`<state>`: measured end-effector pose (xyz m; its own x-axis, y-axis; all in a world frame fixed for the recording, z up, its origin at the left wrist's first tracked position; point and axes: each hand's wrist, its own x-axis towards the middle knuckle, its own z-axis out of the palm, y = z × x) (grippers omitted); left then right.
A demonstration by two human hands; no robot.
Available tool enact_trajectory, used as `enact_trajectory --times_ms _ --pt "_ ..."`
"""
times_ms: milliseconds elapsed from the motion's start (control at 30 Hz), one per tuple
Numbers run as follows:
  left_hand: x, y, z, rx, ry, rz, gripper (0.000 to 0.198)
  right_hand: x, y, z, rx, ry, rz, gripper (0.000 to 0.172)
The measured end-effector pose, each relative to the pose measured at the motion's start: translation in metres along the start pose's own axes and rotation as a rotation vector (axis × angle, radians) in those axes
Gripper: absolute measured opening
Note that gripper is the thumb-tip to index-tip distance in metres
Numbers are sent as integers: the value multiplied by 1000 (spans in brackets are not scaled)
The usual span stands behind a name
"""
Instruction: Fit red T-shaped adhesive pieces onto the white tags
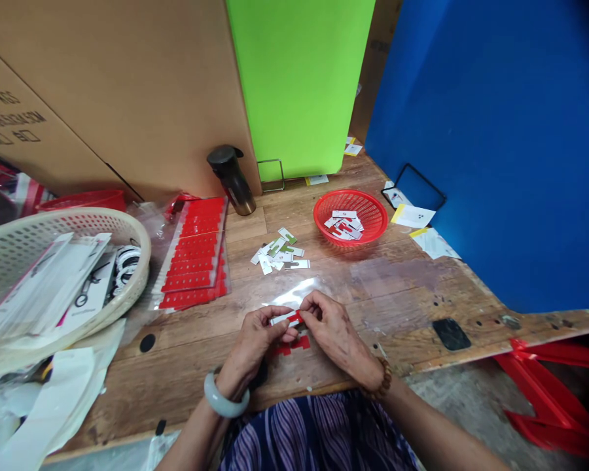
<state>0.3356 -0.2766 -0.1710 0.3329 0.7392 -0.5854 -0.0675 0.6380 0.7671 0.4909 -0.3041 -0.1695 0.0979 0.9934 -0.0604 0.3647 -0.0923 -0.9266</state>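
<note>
A small white card (281, 318) with a red part is pinched in my left hand (258, 335), between thumb and fingers. At the card's right end, the thumb and fingertips of my right hand (334, 330) close on a small red piece (294, 318); whether it is separate from the card, I cannot tell. Below my fingers, several red pieces (302, 343) lie on the wooden table (196, 353). Just beyond my hands is a shiny clear plastic sheet (294, 291). Farther off lies a loose pile of white cards (277, 256) with green or dark parts.
A red basket (379, 230) holds more cards. Red-patterned sheets (191, 245) and a dark bottle (233, 183) stand left of centre. A large cream basket (144, 245) of packaging is far left. Green (299, 85) and blue (471, 163) panels rise behind; a red stool (544, 399) is at right.
</note>
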Motion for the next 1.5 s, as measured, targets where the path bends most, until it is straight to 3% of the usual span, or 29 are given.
enact_trajectory --times_ms 500,767,933,1033,1133,1300,1400,1500 --pt "-1 -2 5 -2 66 1 40 3 8 4 0 -2 22 13" --pt "4 -5 6 -12 76 4 38 3 19 10 2 54 -50 9" --pt "5 -5 5 -19 84 -11 38 7 27 0 74 136 30 30" --pt "4 -3 6 -16 74 9 38 9 25 -8 150 -1 95 17" --pt "3 -1 9 18 52 14 36 8 21 -7 236 -194 175 23" --pt "2 -2 11 23 -8 27 39 10 23 0 460 -294 291 29" --pt "5 -4 9 -69 12 95 45 17 24 -7 658 -208 332 30" --pt "10 -8 7 -127 44 140 49 30 18 -25 932 50 285 27"
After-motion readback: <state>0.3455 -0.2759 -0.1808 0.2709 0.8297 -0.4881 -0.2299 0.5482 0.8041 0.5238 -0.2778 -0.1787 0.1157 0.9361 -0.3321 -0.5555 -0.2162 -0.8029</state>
